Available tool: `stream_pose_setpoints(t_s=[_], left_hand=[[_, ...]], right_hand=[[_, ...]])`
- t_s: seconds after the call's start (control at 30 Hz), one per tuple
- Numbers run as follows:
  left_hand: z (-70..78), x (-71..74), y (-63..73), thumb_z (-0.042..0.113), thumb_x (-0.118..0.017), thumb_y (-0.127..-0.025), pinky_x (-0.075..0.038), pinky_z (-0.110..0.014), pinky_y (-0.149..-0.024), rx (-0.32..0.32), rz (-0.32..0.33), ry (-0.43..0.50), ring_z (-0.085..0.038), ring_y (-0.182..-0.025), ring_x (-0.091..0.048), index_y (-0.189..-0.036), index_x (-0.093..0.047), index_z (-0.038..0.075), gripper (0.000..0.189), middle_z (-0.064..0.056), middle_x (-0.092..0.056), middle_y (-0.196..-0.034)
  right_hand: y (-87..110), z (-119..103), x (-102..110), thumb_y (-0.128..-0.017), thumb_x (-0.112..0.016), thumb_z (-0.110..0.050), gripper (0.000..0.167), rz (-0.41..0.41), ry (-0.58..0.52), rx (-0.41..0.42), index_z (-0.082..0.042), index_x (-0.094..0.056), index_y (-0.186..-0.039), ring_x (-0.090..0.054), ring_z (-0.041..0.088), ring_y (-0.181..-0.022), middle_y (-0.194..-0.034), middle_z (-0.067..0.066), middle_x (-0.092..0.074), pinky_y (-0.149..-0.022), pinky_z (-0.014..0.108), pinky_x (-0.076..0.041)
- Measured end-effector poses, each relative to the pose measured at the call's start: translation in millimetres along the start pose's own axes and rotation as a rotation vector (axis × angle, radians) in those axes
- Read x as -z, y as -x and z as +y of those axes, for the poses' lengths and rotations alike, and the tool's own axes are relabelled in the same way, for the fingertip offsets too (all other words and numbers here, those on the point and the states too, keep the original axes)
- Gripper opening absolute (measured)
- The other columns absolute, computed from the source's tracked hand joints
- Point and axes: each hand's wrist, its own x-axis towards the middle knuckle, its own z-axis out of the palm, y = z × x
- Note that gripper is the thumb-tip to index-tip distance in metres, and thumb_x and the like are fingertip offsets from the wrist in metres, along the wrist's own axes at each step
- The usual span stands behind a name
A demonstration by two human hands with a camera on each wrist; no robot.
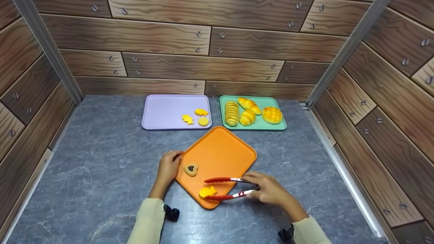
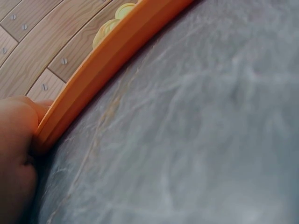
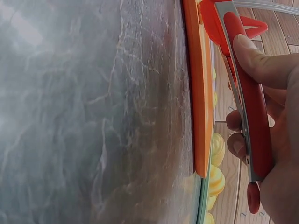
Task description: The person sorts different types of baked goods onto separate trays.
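An orange tray (image 1: 225, 152) lies turned cornerwise on the table, and my left hand (image 1: 168, 169) grips its left corner. In the left wrist view that hand (image 2: 16, 140) meets the tray's rim (image 2: 93, 74). My right hand (image 1: 268, 189) holds red-tipped tongs (image 1: 237, 195) by their handles; the right wrist view shows thumb and fingers around the red grip. The tongs' jaws are spread over the tray's near corner. A yellow fish-shaped cracker (image 1: 207, 192) lies there, by the lower tip. A heart-shaped cookie with a dark centre (image 1: 191, 169) sits near the left corner.
Behind stands a purple tray (image 1: 166, 112) with two yellow fish crackers (image 1: 201, 112) and a round yellow cookie (image 1: 203, 121). Beside it, a green tray (image 1: 268, 126) carries several toy breads (image 1: 247, 117). Wood-patterned walls (image 1: 169, 37) enclose the grey table (image 1: 101, 162) on three sides.
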Motion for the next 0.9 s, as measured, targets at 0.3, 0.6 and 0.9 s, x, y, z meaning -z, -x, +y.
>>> stream_pose_setpoints(t_s=[0.3, 0.6, 0.9], left_hand=[[1.2, -0.7, 0.9, 0.008, -0.067, -0.095, -0.048, -0.047, -0.103, 0.027, -0.003, -0.010, -0.031, -0.114, -0.063, -0.111, -0.076, 0.006, 0.018, -0.010, -0.073, -0.111], [-0.1, -0.5, 1.0, 0.008, -0.066, -0.096, -0.047, -0.046, -0.104, 0.032, -0.012, -0.001, -0.031, -0.116, -0.062, -0.112, -0.076, 0.007, 0.019, -0.011, -0.073, -0.112], [-0.6, -0.3, 0.8, 0.006, -0.066, -0.095, -0.048, -0.048, -0.102, -0.002, 0.004, -0.006, -0.033, -0.112, -0.064, -0.110, -0.076, 0.005, 0.018, -0.012, -0.073, -0.109]], right_hand=[[2.4, 4.8, 0.0, -0.079, -0.085, -0.023, 0.058, 0.042, 0.011, -0.014, -0.030, -0.066, -0.133, -0.062, 0.017, -0.119, -0.136, -0.005, -0.063, -0.099, 0.047, -0.053], [-1.6, 2.2, 10.2, -0.082, -0.082, -0.031, 0.056, -0.052, 0.005, -0.056, -0.027, -0.066, -0.135, -0.061, 0.020, -0.120, -0.138, -0.002, -0.062, -0.100, 0.051, -0.051], [-9.7, 2.3, 12.3, -0.084, -0.081, -0.028, 0.056, -0.025, 0.083, -0.059, -0.023, -0.064, -0.138, -0.059, 0.027, -0.127, -0.142, 0.004, -0.060, -0.104, 0.054, -0.049]])
